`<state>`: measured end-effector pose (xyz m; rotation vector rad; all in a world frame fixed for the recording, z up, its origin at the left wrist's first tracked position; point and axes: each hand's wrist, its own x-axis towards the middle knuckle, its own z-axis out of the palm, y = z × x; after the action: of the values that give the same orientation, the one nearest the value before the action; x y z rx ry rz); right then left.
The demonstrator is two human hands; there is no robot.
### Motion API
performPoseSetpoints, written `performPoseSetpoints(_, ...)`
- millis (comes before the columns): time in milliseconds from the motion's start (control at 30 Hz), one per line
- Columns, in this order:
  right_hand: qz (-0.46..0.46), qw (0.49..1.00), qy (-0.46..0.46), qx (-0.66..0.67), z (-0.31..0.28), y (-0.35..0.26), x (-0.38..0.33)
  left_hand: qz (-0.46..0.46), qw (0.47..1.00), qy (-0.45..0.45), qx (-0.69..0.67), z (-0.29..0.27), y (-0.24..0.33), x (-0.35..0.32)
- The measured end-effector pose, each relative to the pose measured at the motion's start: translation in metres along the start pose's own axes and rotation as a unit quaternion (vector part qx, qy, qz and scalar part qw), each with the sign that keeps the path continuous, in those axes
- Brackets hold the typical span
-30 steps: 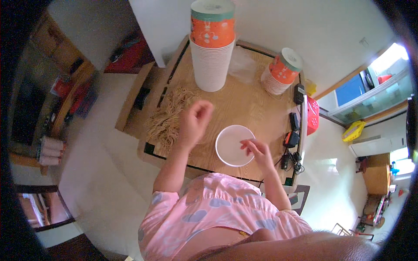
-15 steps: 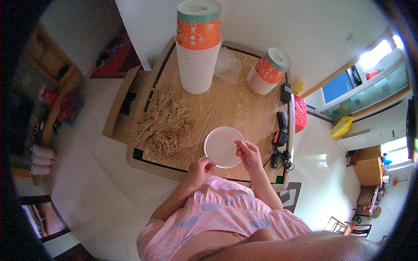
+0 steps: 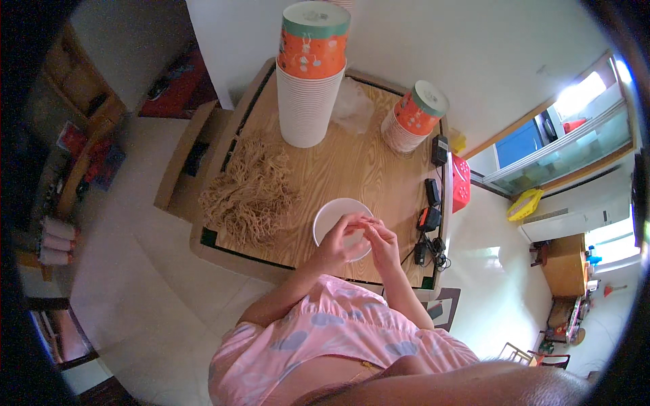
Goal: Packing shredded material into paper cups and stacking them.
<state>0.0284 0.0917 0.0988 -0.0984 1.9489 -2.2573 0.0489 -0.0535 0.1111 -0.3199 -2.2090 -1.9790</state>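
My left hand (image 3: 344, 238) and my right hand (image 3: 383, 246) meet over a round white paper tub (image 3: 325, 215) near the table's front edge. Both sets of fingertips are pinched together and touch each other. A thin string was stretched between them a moment ago; the fingers now hide it. The tub stands with its mouth up, partly covered by my hands. To its left lies a loose tangled heap of tan twine (image 3: 250, 193), touched by neither hand.
A tall stack of upturned paper tubs (image 3: 308, 101) stands at the back; a shorter stack (image 3: 414, 118) is to its right. Black adapters (image 3: 432, 193) and cables (image 3: 439, 256) line the table's right edge. A red basket (image 3: 460, 183) sits beyond it, and an open cardboard box (image 3: 183, 169) lies left.
My hands were apart with a thin string stretched between them over the tub. They have come together at the fingertips, the left moving right and up. The string no longer shows.
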Motion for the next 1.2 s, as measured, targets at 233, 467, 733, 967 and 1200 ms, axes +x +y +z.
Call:
performPoseSetpoints(233,0.047,0.992,0.078,0.087,-0.007,0.023,0.005,-0.268,0.908,-0.045,-0.318,0.023,-0.039,0.026)
performPoseSetpoints(467,0.058,0.994,0.084,-0.036,-0.027,0.032,0.011,-0.290,0.919,0.029,-0.265,0.035,-0.062,0.018)
performPoseSetpoints(733,0.028,0.995,0.091,-0.013,-0.037,0.013,0.024,-0.258,0.950,0.039,-0.172,0.029,-0.062,0.017)
performPoseSetpoints(967,0.049,0.982,-0.064,-0.172,-0.044,0.007,0.025,-0.324,0.930,-0.016,-0.175,0.026,-0.058,0.019)
performPoseSetpoints(1200,-0.033,0.939,-0.083,-0.332,-0.049,0.019,0.030,-0.231,0.954,0.051,-0.186,0.040,-0.083,0.014)
